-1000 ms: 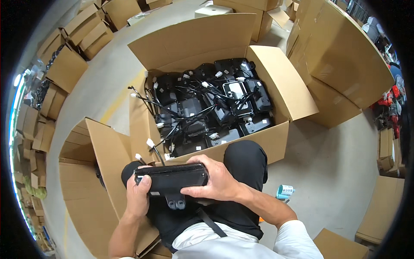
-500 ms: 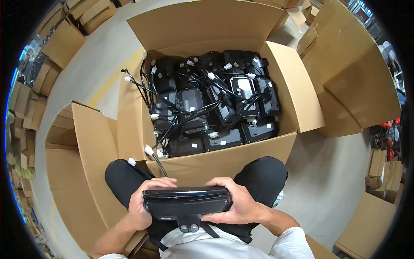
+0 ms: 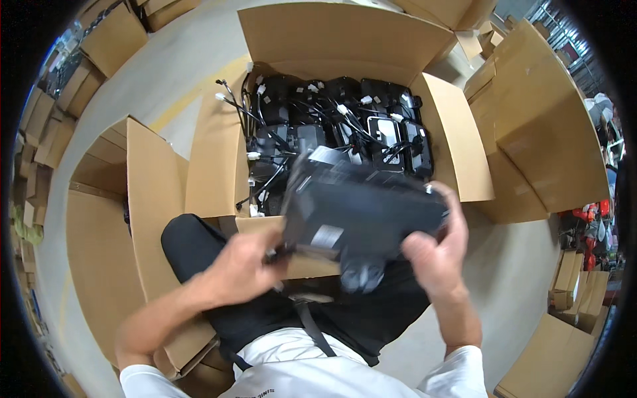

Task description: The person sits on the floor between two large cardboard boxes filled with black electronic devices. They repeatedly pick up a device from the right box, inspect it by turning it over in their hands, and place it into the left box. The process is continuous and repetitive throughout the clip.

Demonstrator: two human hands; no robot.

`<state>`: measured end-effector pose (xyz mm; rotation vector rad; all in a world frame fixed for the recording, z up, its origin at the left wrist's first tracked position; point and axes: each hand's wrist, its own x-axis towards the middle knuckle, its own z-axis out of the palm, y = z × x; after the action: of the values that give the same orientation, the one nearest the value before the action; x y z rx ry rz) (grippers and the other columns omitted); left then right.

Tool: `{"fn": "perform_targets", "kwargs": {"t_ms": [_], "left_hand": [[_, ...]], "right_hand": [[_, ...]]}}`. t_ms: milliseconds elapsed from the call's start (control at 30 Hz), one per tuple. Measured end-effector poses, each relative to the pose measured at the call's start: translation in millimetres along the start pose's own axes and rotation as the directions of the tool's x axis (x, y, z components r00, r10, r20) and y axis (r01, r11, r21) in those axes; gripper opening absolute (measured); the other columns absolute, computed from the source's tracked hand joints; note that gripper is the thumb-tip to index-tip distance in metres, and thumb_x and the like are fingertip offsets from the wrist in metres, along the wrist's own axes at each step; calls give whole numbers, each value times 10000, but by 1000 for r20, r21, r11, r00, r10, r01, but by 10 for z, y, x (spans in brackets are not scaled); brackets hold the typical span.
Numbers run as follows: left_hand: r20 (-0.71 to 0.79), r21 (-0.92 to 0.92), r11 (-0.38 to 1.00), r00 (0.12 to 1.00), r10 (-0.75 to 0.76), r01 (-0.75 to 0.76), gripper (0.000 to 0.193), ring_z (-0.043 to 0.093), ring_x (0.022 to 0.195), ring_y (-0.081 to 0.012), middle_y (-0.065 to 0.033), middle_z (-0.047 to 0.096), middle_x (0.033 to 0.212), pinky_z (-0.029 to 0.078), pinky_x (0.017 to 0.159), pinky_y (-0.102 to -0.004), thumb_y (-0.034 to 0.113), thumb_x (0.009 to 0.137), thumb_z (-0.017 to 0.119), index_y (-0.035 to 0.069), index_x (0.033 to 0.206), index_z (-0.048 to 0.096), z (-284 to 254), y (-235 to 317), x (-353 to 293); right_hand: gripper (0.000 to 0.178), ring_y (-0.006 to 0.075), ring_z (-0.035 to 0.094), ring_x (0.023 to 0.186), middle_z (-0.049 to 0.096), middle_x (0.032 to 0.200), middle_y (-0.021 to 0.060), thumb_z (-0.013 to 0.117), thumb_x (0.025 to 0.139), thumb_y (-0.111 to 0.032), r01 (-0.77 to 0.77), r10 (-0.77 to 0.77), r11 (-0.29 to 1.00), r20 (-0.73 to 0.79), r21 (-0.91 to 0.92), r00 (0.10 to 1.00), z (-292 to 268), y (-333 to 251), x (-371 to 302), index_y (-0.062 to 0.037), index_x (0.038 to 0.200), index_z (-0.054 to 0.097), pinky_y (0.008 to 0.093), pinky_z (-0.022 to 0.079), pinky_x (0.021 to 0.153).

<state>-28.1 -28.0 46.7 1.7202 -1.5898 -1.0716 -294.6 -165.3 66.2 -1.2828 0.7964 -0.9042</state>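
Observation:
A flat black rectangular electronic unit (image 3: 371, 215) is tilted over my lap, smeared by motion. A white label sits on its back, and a dark mounting bracket (image 3: 361, 273) juts from its lower edge. My right hand (image 3: 441, 249) grips its right end, thumb on the back and fingers behind. At the lower left corner, my left hand (image 3: 249, 265) is closed around a small dark part; blur hides whether that is a cable or the unit's edge. Beyond them, an open cardboard box (image 3: 345, 33) holds several similar black units (image 3: 312, 136) with black cables and white connectors.
Another open carton (image 3: 99, 249) stands close on my left. A tall cardboard box (image 3: 541, 126) is at the far right. More cartons (image 3: 116, 40) line the left side, and a flat cardboard piece (image 3: 547, 358) lies at the lower right.
The unit has moved away from my body toward the box and tilted, showing more of its labelled back. My left hand has shifted from its left end to below that corner.

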Motion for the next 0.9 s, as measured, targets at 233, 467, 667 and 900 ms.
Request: {"fn": "perform_targets", "kwargs": {"t_ms": [233,467,667,900], "left_hand": [[-117,716,590,769,628,-373,578,472,1389,-335,-159,566,1381,313,1167,-551,225,800,811,53,1309,597,-374,149,728],[-334,430,882,942,-44,193,290,673,925,-421,-247,698,923,519,864,-505,256,904,710,-1,1039,709,-687,-823,323],[31,492,858,981,-190,151,428,674,674,-397,-254,667,709,521,683,-492,313,988,593,-53,792,698,-649,-1277,164],[-688,267,910,724,-49,316,678,666,1068,-440,-326,670,1123,513,950,-488,486,947,635,-132,1221,591,-839,-1545,861]], "right_hand": [[743,304,650,1133,642,1228,185,905,722,-63,710,-757,226,339,-667,559,-270,-709,569,-2,1349,511,393,549,966],[618,301,653,1097,650,1202,227,841,821,-177,355,-111,586,362,-729,926,-25,12,1012,26,1318,535,378,526,939],[733,298,648,1097,670,1153,282,709,927,-488,-147,494,726,360,-672,792,-434,1386,1441,156,1249,575,399,512,928],[890,429,710,920,693,910,342,654,859,-716,143,571,270,278,-952,773,-252,1302,1474,171,936,672,467,539,841]]}}
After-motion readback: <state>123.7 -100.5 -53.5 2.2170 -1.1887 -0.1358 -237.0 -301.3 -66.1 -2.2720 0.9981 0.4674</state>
